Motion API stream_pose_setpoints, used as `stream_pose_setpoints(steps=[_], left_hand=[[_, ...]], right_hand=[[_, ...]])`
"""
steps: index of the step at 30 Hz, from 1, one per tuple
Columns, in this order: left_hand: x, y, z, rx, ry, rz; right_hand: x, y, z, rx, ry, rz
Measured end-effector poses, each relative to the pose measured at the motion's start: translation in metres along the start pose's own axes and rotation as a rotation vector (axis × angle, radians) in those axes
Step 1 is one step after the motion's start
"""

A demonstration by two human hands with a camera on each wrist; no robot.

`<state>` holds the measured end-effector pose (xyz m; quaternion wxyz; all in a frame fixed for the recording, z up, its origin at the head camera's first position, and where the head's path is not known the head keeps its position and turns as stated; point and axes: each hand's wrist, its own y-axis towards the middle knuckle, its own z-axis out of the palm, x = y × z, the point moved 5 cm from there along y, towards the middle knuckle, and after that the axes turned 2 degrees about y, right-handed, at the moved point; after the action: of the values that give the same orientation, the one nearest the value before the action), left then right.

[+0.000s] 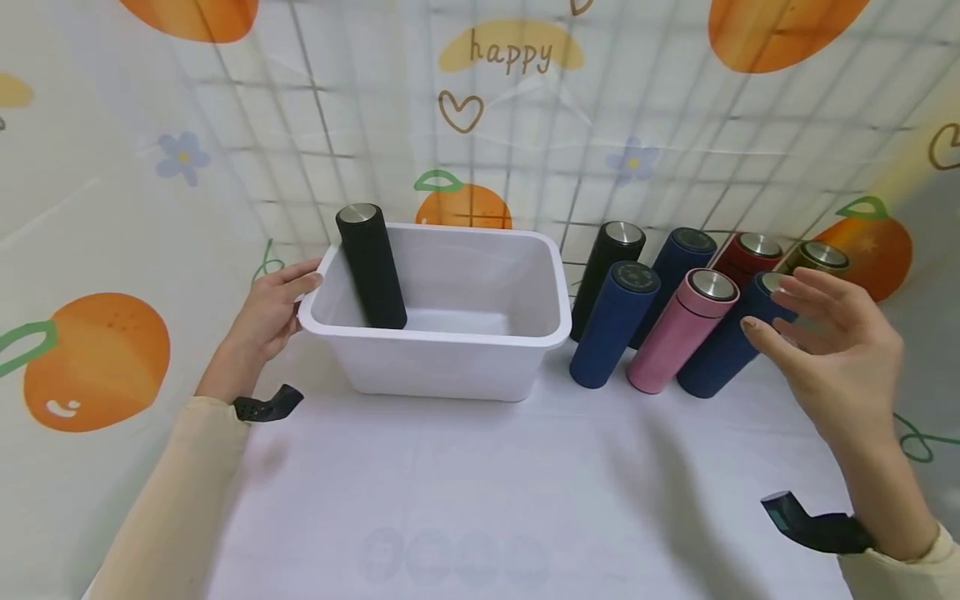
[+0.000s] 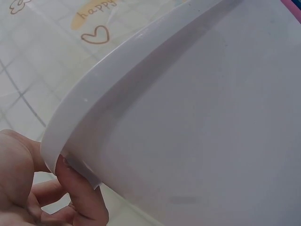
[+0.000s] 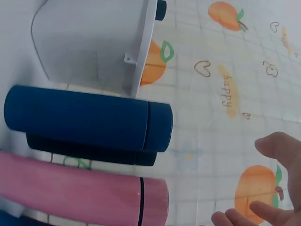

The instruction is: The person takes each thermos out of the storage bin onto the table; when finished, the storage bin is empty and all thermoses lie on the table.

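Note:
My left hand (image 1: 273, 308) grips the left end of a white plastic bin (image 1: 442, 367), with a finger tucked under its rim in the left wrist view. Inside the bin a black vacuum flask (image 1: 372, 271) with a silver top leans against the left side. My right hand (image 1: 840, 333) hovers at the right, fingers spread and slightly bent, holding nothing. It is nearest a dark blue flask (image 1: 720, 358), partly overlapping its top in the head view. Beside that one stand a pink flask (image 1: 678, 337) and another blue flask (image 1: 611, 329).
Behind the front flasks stand a black flask (image 1: 611, 258), a further blue flask (image 1: 682, 254), a red flask (image 1: 750, 254) and a gold-topped flask (image 1: 821, 254). A wire grid behind an orange-printed sheet (image 1: 525, 125) backs the white table surface (image 1: 465, 483).

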<state>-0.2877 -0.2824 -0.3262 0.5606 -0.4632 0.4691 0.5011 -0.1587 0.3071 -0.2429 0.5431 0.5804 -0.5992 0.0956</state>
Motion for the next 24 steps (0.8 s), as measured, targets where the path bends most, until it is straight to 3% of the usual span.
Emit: stream_pose_setpoints(steps=[24], left_hand=[[0.001, -0.001, -0.004, -0.035, 0.109, -0.015]], right_hand=[[0.040, -0.004, 0.050, 0.178, 0.118, -0.133]])
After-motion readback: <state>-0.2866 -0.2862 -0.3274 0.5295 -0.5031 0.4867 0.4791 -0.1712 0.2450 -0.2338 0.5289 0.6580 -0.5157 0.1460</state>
